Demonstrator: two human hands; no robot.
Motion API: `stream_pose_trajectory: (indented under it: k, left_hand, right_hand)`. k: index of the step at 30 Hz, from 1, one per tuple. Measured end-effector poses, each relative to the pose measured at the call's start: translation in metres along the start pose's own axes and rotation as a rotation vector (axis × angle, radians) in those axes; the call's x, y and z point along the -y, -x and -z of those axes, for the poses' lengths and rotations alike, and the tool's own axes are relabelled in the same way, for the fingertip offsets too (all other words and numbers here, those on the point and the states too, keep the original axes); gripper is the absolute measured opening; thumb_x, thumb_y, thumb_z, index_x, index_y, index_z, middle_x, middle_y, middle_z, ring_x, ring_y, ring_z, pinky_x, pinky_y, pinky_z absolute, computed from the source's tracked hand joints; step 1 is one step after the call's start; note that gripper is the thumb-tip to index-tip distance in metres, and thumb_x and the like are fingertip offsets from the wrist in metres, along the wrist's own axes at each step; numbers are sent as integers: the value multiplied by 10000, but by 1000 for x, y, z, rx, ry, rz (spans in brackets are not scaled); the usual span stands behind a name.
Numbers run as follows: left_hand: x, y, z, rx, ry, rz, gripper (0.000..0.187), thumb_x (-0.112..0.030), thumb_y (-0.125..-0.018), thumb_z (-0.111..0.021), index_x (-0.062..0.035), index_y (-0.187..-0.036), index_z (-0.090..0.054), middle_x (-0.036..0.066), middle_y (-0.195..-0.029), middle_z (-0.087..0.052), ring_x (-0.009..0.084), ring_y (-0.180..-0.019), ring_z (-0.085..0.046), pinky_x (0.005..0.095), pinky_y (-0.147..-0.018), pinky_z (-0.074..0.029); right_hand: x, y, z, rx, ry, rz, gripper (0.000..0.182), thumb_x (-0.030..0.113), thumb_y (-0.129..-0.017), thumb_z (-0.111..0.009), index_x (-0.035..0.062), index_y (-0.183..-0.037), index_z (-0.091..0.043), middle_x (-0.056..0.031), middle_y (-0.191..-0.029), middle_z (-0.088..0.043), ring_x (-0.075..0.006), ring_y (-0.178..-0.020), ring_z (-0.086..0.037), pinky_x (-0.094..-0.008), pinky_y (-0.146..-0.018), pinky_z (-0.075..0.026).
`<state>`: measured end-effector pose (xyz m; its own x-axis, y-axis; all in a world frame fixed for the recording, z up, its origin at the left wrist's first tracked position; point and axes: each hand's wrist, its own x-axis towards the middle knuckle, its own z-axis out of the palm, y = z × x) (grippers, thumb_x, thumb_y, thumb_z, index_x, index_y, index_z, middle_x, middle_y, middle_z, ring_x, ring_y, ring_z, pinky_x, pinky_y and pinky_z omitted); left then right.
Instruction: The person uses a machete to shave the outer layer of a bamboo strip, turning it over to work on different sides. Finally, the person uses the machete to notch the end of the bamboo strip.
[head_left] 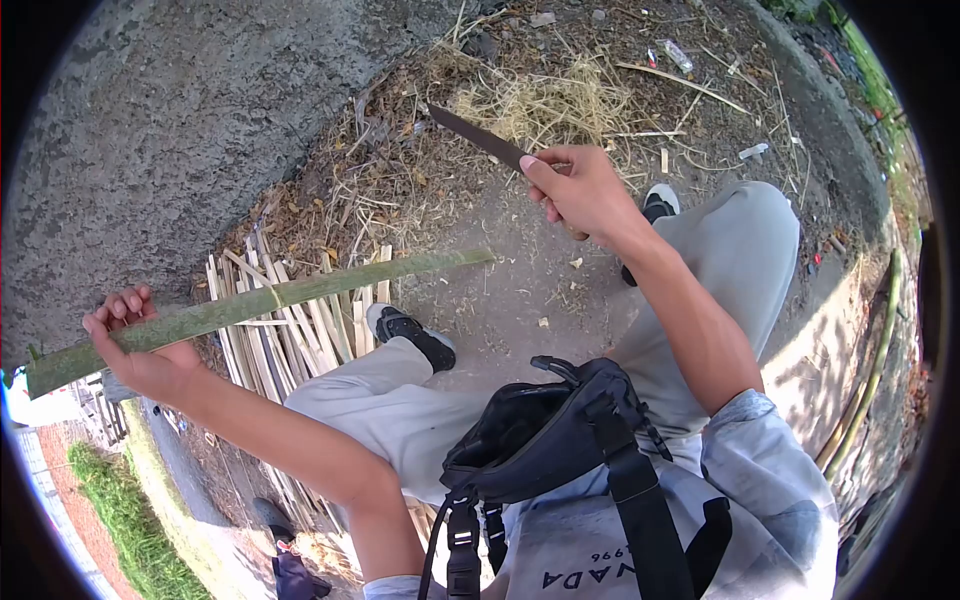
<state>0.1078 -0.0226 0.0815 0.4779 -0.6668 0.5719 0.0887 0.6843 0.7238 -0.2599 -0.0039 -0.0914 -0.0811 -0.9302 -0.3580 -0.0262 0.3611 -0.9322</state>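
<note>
A long green bamboo strip point(330, 283) runs from the far left toward the centre, a pale node partway along it. My left hand point(140, 345) is wrapped round it near its left end, palm beneath. In my right hand point(570, 190) is a dark-bladed knife point(475, 134), its blade pointing up and left, apart from the strip. The end of its handle shows below my fist. Under the bamboo strip, a pile of pale split strips point(290, 335) lies on the ground beside my shoe point(412, 335).
Pale shavings point(565, 105) are heaped beyond the knife. A rough grey stone surface point(200, 130) fills the upper left. A black bag point(550, 430) hangs at my front. Long green poles point(870, 370) lie at right. Another person's foot point(272, 516) shows at lower left.
</note>
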Motion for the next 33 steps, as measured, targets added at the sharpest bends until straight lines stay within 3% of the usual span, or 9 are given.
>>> stream_pose_trajectory:
  k: [4, 7, 13, 16, 22, 26, 33]
  left_hand:
    - [-2, -15, 40, 38, 108, 104, 355, -220, -943, -515, -135, -626, -380, 18, -560, -354, 125, -528, -346, 267, -515, -315]
    - [-5, -11, 38, -50, 47, 109, 377, -223, -944, -492, -151, -604, -347, -7, -509, -293, 107, -457, -279, 262, -439, -231]
    - [-8, -4, 31, -129, 7, 79, 374, -201, -921, -516, -145, -597, -337, -9, -512, -294, 100, -444, -271, 249, -423, -215]
    - [-9, -6, 37, -88, 51, 130, 365, -185, -907, -523, -140, -598, -334, -9, -514, -290, 98, -440, -269, 252, -423, -212]
    - [-11, -1, 29, -245, -64, 94, 351, -165, -894, -528, -139, -609, -325, -12, -519, -275, 96, -433, -236, 256, -423, -197]
    - [-10, -3, 37, -213, -38, 118, 352, -155, -894, -524, -140, -612, -313, -11, -516, -272, 94, -436, -226, 253, -425, -194]
    - [-12, 1, 27, -245, -38, 114, 360, -145, -893, -535, -143, -613, -308, -14, -510, -270, 89, -437, -233, 248, -426, -202]
  right_hand:
    - [-13, -5, 1, -28, -37, -25, 318, 232, -947, -555, -50, -1086, -601, -31, -729, -582, -67, -499, -485, -249, -360, -322]
    - [-36, -18, 3, -6, -104, -59, 298, 225, -956, -539, -52, -1043, -604, -41, -732, -574, -77, -521, -486, -262, -426, -398]
    - [-61, -28, 8, -46, -241, -163, 280, 234, -978, -506, -36, -917, -548, -64, -738, -566, -107, -560, -486, -296, -517, -487]
    - [-75, -35, 8, -58, -296, -198, 268, 205, -989, -467, -48, -923, -526, -82, -757, -568, -125, -564, -500, -314, -511, -476]
    - [-87, -42, 19, -78, -338, -266, 258, 201, -999, -446, -45, -967, -517, -101, -809, -603, -141, -599, -528, -312, -551, -495]
    - [-92, -50, 31, -74, -233, -238, 239, 181, -983, -482, -52, -1005, -533, -106, -838, -636, -156, -675, -598, -293, -584, -510]
    - [-90, -55, 32, -116, -146, -169, 225, 162, -957, -529, -56, -996, -569, -84, -803, -627, -119, -643, -583, -263, -548, -475]
